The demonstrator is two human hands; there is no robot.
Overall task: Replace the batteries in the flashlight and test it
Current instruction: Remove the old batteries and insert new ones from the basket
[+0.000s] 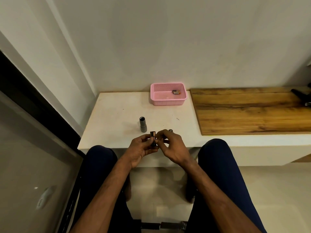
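Scene lit dimly and evenly with a warm, yellowish cast; no direct source is seen. Soft shadows are cast under the bench (117,111) edge and between the legs. No strong glare is noted. Straight lines are bowed toward the frame edges by wide-angle distortion. Fine detail is softened throughout, more so at the corners
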